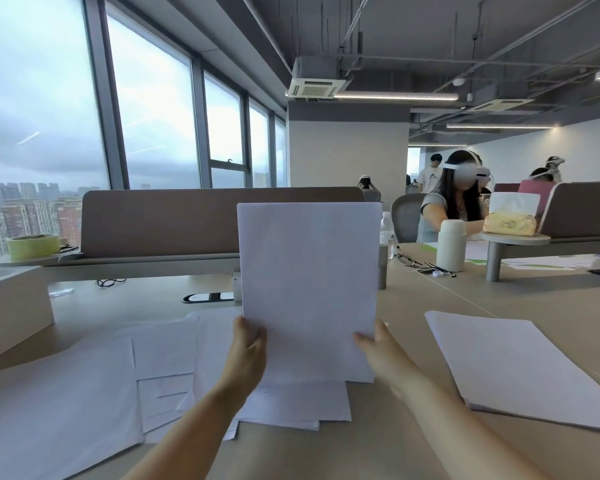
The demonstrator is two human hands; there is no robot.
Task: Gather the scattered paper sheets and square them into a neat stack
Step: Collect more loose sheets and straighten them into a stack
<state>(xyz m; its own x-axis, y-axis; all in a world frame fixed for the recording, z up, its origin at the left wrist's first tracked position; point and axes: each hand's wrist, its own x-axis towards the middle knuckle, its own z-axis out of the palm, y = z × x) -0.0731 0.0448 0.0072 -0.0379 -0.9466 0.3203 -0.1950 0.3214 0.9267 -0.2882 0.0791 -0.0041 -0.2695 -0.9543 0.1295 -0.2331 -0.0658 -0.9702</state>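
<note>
Bundle of sheets (309, 289) held upright at centre, bottom edge on or just above the loose sheets (194, 372) lying on the desk (499, 299), likely so the edges can be tapped level. Left hand (248, 344) and right hand (374, 344) clamp its lower side edges, thumbs in front, fingers closed behind. A separate sheet pile (513, 368) lies flat at near right, well apart, not yet gathered

one head-worn wide view, close above the desk (499, 306), facing forward over it toward the windows (153, 116)
</note>
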